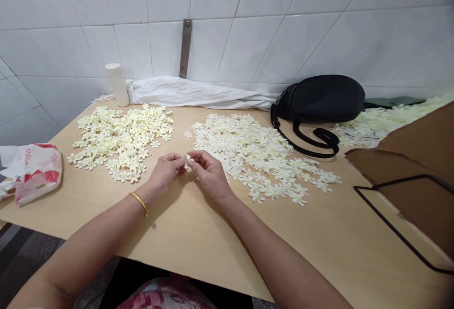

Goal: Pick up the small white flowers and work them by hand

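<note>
Between my two hands, above the middle of the table, is a small white flower (188,161). My left hand (167,171) pinches at its left side, with a gold bangle on the wrist. The thumb and forefinger of my right hand (210,172) close on the flower from the right. To the left lies a pile of cream flowers with yellow centres (120,138). A wider pile of whiter flowers (248,150) spreads behind and to the right of my right hand. One loose flower (187,134) lies between the piles.
A black bag (324,98) with its strap, a rolled white cloth (198,92) and a white bottle (117,85) stand along the wall. A red-and-white plastic bag (39,172) is at left. Cardboard (422,157), a black wire frame (397,229) and more flowers (386,119) are at right.
</note>
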The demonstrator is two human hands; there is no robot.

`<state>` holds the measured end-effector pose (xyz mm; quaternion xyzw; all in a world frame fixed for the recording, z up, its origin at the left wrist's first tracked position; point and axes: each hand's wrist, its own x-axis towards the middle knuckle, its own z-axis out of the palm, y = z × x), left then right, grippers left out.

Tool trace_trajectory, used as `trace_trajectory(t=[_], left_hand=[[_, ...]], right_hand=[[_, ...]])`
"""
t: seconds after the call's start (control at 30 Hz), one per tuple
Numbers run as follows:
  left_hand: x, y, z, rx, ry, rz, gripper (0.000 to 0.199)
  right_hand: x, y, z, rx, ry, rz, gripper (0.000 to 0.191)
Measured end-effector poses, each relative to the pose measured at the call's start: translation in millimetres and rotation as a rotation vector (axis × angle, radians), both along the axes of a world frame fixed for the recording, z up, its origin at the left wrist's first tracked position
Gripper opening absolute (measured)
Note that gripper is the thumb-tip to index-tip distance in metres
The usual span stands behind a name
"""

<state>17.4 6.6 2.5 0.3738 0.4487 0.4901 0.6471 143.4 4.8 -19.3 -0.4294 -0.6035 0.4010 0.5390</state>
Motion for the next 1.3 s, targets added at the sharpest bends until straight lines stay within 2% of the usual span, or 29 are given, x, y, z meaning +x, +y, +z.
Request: trace_trajectory(t=[0.13,0.23,0.43,0.63,0.97,1.17,1.3], left_hand=[[4.2,1.6,-3.0,0.023,-0.084,-0.063,0.025],[1.6,3.4,-5.9,0.020,-0.150,-0.128,0.026],[-8.5,10.0,-8.1,0.009,-0.184,-0.102,0.019],[-11.0,9.0,-5.3,0.015,-0.132,-0.187,0.022],[-12.8,7.6,-7.3,-0.006,-0.127,-0.198,0.017],[-14.0,8.4,-10.2,0.015,-0.142,-0.218,0.016],[-13.8,8.9,-9.8,-0.010,-0.163,-0.187,0.018]], right_hand=[[1.9,2.3,-1.0,0.047,-0.013,-0.039,0.019],[4.7,3.0,-1.9,0.138,-0.180,-0.089,0.017],[3.7,-1.0,0.6,0.431,-0.552,-0.164,0.021],[7.2,-0.3,0.0,0.397,-0.546,-0.109,0.018],[10.3,-0.7,1.5,0.366,-0.600,-0.100,0.020],[8.0,-2.7,3.9,0.320,-0.527,-0.080,0.017],[8.3,-1.7,1.7,0.372,-0.546,-0.056,0.014]])
